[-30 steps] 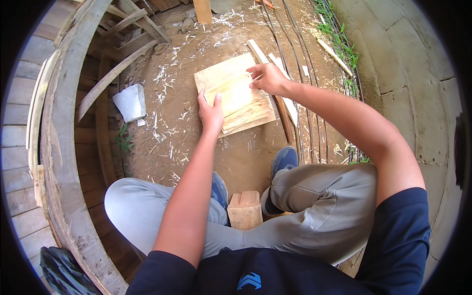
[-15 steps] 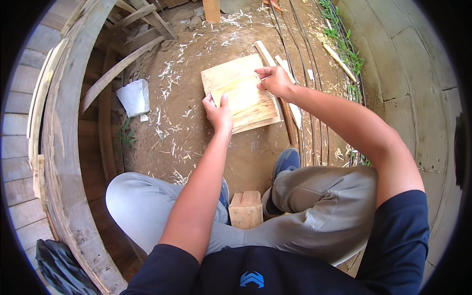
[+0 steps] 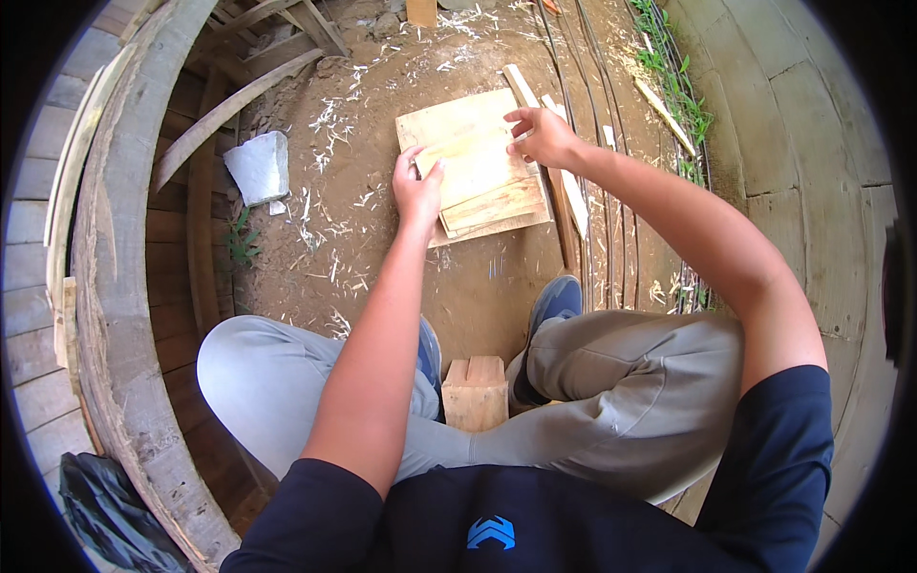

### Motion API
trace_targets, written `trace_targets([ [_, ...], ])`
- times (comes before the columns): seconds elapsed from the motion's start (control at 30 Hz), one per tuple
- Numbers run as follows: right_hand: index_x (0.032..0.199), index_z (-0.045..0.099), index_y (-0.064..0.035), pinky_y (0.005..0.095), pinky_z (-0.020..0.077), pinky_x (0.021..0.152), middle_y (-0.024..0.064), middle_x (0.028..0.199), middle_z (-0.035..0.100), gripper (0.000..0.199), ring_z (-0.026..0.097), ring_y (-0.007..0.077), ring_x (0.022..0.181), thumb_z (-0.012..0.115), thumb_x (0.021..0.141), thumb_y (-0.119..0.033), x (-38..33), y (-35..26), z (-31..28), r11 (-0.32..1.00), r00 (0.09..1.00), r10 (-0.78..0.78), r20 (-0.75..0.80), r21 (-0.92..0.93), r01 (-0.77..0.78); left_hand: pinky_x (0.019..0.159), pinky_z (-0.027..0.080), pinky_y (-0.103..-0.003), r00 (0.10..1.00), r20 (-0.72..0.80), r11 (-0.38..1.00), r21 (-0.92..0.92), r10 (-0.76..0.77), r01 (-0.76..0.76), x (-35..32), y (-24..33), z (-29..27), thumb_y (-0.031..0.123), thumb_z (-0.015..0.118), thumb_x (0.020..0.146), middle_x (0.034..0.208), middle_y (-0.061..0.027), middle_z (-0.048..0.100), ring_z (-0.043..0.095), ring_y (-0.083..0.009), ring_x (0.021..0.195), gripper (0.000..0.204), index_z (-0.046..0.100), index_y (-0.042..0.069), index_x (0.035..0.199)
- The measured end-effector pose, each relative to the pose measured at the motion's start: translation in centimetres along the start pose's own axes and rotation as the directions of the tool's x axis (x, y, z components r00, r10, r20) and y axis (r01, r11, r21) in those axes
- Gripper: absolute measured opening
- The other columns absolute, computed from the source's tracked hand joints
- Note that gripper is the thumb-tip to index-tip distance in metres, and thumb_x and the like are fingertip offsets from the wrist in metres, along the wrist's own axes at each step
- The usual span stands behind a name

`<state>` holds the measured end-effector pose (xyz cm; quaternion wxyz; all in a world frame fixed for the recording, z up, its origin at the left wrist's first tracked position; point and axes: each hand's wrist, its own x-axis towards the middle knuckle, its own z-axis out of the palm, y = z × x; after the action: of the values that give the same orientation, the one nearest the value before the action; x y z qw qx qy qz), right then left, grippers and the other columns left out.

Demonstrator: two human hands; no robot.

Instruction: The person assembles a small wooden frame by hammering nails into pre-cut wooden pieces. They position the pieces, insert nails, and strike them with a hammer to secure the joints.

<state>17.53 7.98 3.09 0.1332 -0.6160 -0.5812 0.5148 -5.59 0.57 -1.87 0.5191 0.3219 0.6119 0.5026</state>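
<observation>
A pale, square-cut wooden board (image 3: 475, 167) lies over a larger wooden board (image 3: 457, 113) on the dirt in front of me. My left hand (image 3: 418, 194) closes on the upper board's left edge, its thumb lying on the face. At the right edge, the curved fingers of my right hand (image 3: 543, 138) pinch the same board. A narrower wooden piece (image 3: 495, 205) with darker grain shows below the upper board's near edge. Fingertips under the edges are partly hidden.
Between my feet stands a small wooden block (image 3: 475, 393). A whitish stone slab (image 3: 258, 168) lies left on the ground. Wood strips (image 3: 571, 202) and dark cables (image 3: 611, 239) run along the right. A thick timber beam (image 3: 119, 286) borders the left.
Both hands and the upper board have shifted slightly relative to the board below. The right-hand fingers look a little more spread. The whole view has also moved slightly.
</observation>
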Motion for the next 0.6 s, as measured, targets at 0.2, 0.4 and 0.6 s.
trace_targets([
  [0.2, 0.155, 0.044, -0.0056, 0.0445, 0.0428, 0.118, 0.0205, 0.154, 0.046, 0.077, 0.052, 0.0345, 0.138, 0.074, 0.086, -0.022, -2.4, -2.5, 0.1, 0.528, 0.840, -0.491, 0.232, -0.687, 0.499, 0.105, 0.049, -0.036, 0.995, 0.044, 0.929, 0.357, 0.091, -0.101, 1.0, 0.9, -1.1, 0.008, 0.075, 0.092, 0.130, -0.0182, 0.070, 0.066, -0.0267, 0.121, 0.039, 0.070, 0.004, 0.130],
  [0.4, 0.152, 0.047, -0.0007, 0.0431, 0.0406, 0.119, 0.0176, 0.145, 0.054, 0.086, 0.051, 0.0329, 0.137, 0.082, 0.078, -0.029, -2.7, -3.4, -0.2, 0.415, 0.802, -0.457, 0.384, -0.706, 0.574, 0.097, 0.053, -0.035, 0.985, 0.030, 0.940, 0.296, 0.169, -0.170, -0.2, 0.5, -0.6, 0.013, 0.080, 0.091, 0.121, -0.0172, 0.075, 0.070, -0.0241, 0.108, 0.040, 0.073, 0.005, 0.129],
  [0.6, 0.147, 0.049, 0.0036, 0.0411, 0.0427, 0.116, 0.0172, 0.141, 0.055, 0.093, 0.051, 0.0340, 0.134, 0.093, 0.071, -0.027, -2.1, -4.2, -0.7, 0.498, 0.840, -0.389, 0.378, -0.681, 0.537, 0.095, 0.053, -0.037, 0.987, -0.002, 0.894, 0.424, 0.162, -0.146, -0.3, 0.1, -0.7, 0.016, 0.079, 0.092, 0.119, -0.0175, 0.075, 0.070, -0.0265, 0.107, 0.039, 0.072, 0.013, 0.130],
])
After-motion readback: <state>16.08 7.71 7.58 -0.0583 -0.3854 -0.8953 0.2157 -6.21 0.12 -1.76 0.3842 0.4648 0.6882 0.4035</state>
